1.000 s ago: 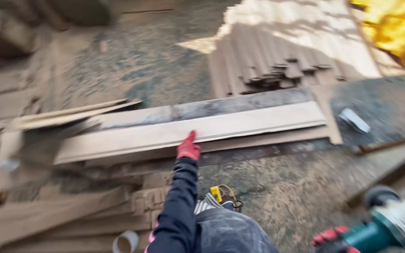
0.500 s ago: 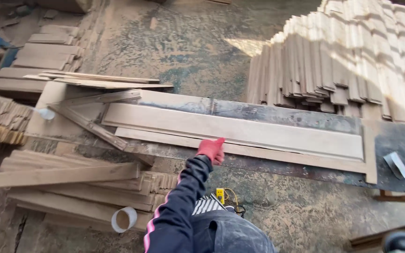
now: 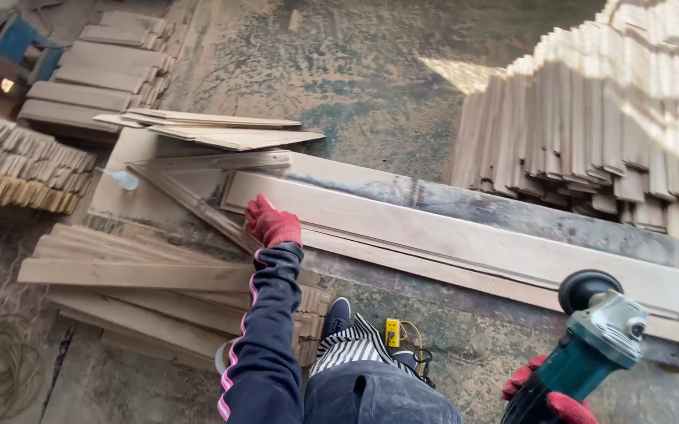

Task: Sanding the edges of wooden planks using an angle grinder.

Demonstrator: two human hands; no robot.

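Seen from above on a dusty workshop floor (image 3: 371, 71): left hand (image 3: 272, 223) in a red glove, fingers curled down on the near left end of a long pale wooden board (image 3: 465, 239), gripping or pressing its edge, exactly which not clear from this angle. Right hand (image 3: 553, 396), also red-gloved, closed around the body of a green angle grinder (image 3: 591, 345), disc head raised and held just off the board's near right side, not touching it. Board lying flat along a low dark table (image 3: 512, 210), on top of a second, slightly wider board whose edge shows beneath. Judged from the pose, best handled by keeping the left hand firmly on the board and well apart from the grinder's head, holding the board steady against the table, bringing the tool down level, and keeping the sleeve and the cord out of the disc's path. Counted: one grinder, two gloved hands, two stacked boards on the table, one thin strip (image 3: 198, 204) lying diagonally across the table's left end. Three or so loose planks (image 3: 221, 132) piled beyond it, a heap of planks (image 3: 143, 283) on the floor to the near left. One large stack of short slats (image 3: 606, 126) at upper right, too many to count; two further stacks (image 3: 72, 86) at upper left. One yellow plug block (image 3: 392, 332) by the knee, one coil of wire (image 3: 1, 369) at lower left.
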